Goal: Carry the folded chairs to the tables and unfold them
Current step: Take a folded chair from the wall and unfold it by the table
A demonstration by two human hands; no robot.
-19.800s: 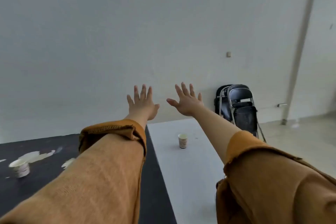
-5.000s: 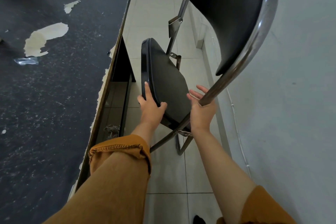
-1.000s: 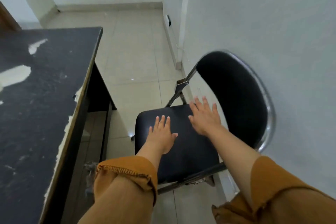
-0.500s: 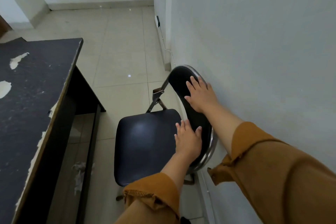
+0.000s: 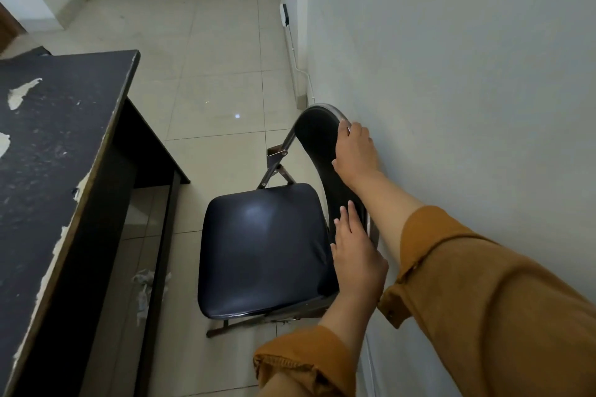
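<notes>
A black padded folding chair (image 5: 261, 248) with a chrome frame stands unfolded on the tiled floor, its seat flat, its backrest close to the white wall on the right. My right hand (image 5: 354, 151) is curled over the top rim of the backrest. My left hand (image 5: 356, 255) rests with fingers extended against the lower backrest, at the seat's rear right corner. The black table (image 5: 58, 145) with chipped white patches stands just left of the chair.
The white wall (image 5: 467, 74) runs along the right, right behind the chair. A crumpled paper (image 5: 145, 287) lies on the floor under the table. Open tiled floor (image 5: 209, 58) stretches ahead to the far wall.
My right hand has slid from the backrest's face onto its top rim. The left hand stays at the lower backrest. My view has shifted slightly.
</notes>
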